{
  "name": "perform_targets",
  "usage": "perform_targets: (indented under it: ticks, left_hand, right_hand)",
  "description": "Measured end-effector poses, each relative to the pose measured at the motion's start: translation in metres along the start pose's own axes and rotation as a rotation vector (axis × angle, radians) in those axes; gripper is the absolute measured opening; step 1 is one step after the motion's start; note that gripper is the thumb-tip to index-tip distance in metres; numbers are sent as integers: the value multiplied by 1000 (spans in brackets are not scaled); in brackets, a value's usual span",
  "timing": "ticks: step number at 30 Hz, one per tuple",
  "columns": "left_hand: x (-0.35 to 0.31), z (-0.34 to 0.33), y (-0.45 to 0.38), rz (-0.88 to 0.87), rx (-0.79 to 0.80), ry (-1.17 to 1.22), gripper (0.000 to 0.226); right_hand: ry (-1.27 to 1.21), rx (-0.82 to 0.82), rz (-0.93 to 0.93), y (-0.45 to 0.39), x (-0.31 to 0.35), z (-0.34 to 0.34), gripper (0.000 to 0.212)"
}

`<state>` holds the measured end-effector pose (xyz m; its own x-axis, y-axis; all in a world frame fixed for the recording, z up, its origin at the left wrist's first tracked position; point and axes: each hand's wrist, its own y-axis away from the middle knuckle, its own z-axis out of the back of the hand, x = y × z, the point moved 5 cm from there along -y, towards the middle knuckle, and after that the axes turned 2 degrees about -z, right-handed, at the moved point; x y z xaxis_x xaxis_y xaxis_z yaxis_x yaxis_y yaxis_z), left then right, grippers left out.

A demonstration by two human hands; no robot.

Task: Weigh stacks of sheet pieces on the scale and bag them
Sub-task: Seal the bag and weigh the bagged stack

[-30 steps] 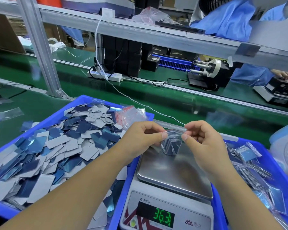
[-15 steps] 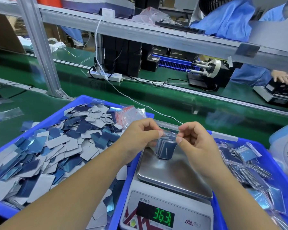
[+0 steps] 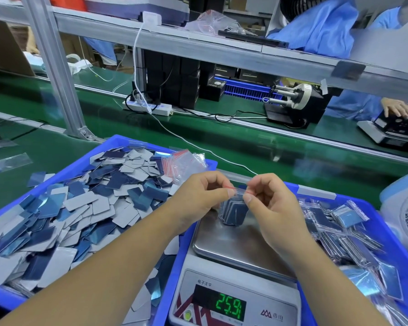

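The step in hand seems to be sealing. The left hand point(image 3: 204, 198) and right hand point(image 3: 272, 208) each pinch the red zip edge of the small bag point(image 3: 233, 209), which stands on the scale point(image 3: 236, 245) plate at 12 o'clock. Next, I judge, the fingers must press along the whole strip.

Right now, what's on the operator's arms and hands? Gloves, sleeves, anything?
Nothing worn that shows. The left hand and right hand are bare: no gloves, finger cots, rings or watch visible. Both forearms are bare too, no sleeves down to the frame's lower edge. Nails look short and unpainted. No wrist strap or cable in view.
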<state>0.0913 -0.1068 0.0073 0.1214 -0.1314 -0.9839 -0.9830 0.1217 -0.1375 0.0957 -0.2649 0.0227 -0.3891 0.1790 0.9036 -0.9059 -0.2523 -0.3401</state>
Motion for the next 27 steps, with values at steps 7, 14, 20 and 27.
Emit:
perform_targets:
  ticks: [7, 14, 20, 27]
  left_hand:
    - [4, -1, 0, -54, 10, -88, 5]
    - [1, -3, 0, -101, 14, -153, 3]
    - [0, -8, 2, -131, 39, -153, 10]
    - [-1, -7, 2, -163, 17, -184, 10]
  right_hand:
    - [3, -6, 22, 2, 2, 1, 36]
    - [40, 0, 44, 2, 5, -2, 33]
    - [84, -32, 60, 3, 12, -2, 15]
    - [27, 9, 31, 3, 9, -2, 19]
